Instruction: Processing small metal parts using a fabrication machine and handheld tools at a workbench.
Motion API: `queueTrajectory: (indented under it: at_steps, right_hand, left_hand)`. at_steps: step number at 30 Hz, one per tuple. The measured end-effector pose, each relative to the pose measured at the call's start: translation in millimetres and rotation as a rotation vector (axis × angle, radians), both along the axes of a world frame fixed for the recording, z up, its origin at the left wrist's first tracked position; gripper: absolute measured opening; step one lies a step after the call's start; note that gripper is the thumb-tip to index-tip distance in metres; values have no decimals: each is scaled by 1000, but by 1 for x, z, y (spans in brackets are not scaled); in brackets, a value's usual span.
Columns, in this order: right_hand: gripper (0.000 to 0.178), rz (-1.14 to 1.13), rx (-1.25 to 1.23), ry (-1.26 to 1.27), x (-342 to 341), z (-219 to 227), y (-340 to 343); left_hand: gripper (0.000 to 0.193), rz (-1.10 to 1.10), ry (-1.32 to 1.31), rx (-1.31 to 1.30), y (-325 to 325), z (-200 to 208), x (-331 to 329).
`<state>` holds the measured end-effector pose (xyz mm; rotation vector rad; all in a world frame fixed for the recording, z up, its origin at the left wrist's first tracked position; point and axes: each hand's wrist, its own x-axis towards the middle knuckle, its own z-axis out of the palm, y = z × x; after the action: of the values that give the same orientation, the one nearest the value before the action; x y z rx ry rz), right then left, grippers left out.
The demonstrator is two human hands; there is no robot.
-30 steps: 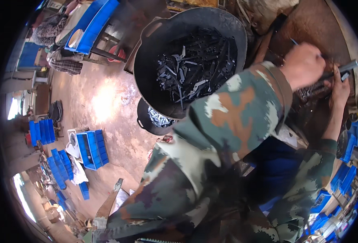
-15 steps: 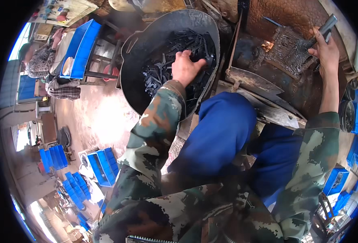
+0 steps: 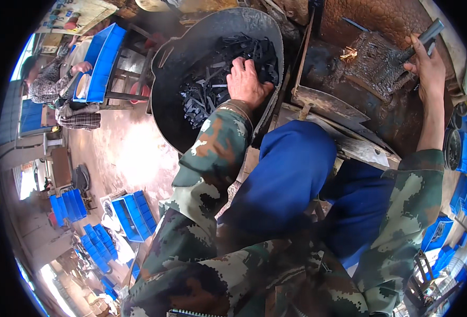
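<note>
My left hand [image 3: 248, 84] is over the dark metal pan [image 3: 166, 108], resting on a heap of thin black metal strips [image 3: 204, 98]. Its thumb stands apart from the fingers, whose tips partly sink from view among the strips; no strip shows lifted in it. At the upper right, my right hand [image 3: 429, 68] wraps round a grey metal bar [image 3: 430, 33] that slants down toward a grimy, crusted block [image 3: 373, 66]. A small bunch of shiny copper-coloured bits [image 3: 348, 54] lies by the block's left edge.
A rusty tray [image 3: 318, 68] with a raised rim surrounds the block, and a thin blue rod [image 3: 355, 24] lies behind it. My blue-trousered knee [image 3: 297, 153] is close below the pan. Far left, another person [image 3: 48, 84] sits by a blue bin [image 3: 106, 63].
My left hand has shifted slightly right and down over the strips, its fingers closer together. My right hand keeps its hold on the bar. The other person's hand has moved to the blue bin.
</note>
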<state>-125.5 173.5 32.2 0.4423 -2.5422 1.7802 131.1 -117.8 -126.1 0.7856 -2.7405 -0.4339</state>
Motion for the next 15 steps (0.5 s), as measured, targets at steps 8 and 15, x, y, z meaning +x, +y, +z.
queueTrajectory:
  at_steps: [8, 15]
  right_hand:
    - [37, -1, 31, -3, 2, 4, 2]
    - [35, 1, -25, 1, 6, 5, -2]
  left_hand:
    - [58, 115, -47, -149, -69, -6, 18]
    - [59, 3, -13, -87, -143, -25, 41]
